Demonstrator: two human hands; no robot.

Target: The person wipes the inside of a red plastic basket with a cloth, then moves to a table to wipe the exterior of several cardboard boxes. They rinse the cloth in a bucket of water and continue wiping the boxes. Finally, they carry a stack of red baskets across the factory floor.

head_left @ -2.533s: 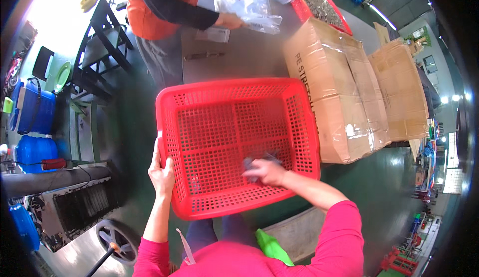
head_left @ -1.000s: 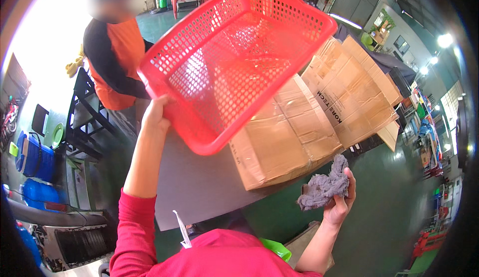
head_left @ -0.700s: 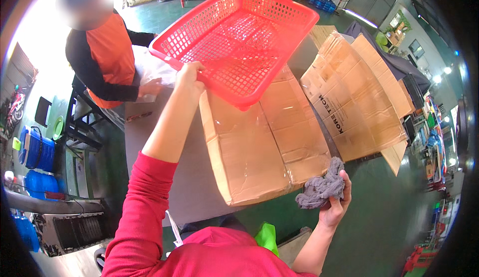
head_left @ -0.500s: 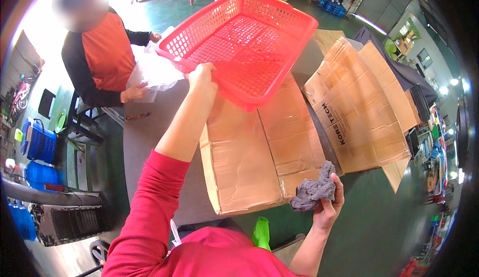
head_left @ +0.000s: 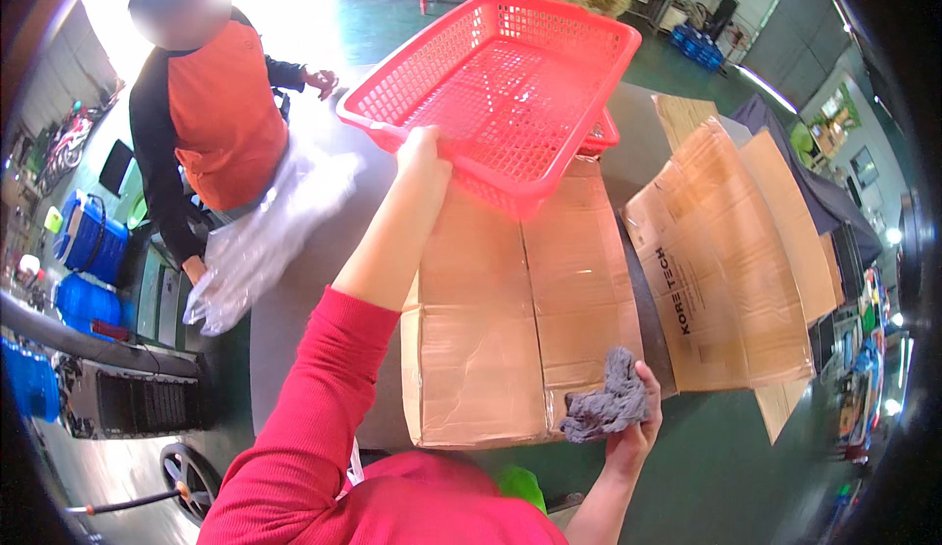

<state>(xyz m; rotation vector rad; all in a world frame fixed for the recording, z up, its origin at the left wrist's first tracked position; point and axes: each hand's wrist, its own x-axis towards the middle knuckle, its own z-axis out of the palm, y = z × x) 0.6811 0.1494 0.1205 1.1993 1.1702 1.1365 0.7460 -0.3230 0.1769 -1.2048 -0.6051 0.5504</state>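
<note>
Left hand (head_left: 424, 153) grips the near rim of the red basket (head_left: 500, 84), holding it up, tilted, over the far part of the table (head_left: 294, 319). Basket looks empty, and a second red basket seems to sit under its far right side. Right hand (head_left: 638, 422) is closed around a grey rag (head_left: 606, 406), low at the table's near right edge, just beside the carton (head_left: 510, 319).

The carton lies closed on the table, with flattened cardboard (head_left: 726, 260) leaning at its right. A person in an orange vest (head_left: 211, 113) stands at the left edge handling a clear plastic bag (head_left: 260, 241).

Risks: one-handed hold on a single rim, so the basket could twist or slip and hit the carton or the other basket. Its far rim could also bump someone across the table. The rag is loosely bunched and a trailing end could snag on the carton's corner.
</note>
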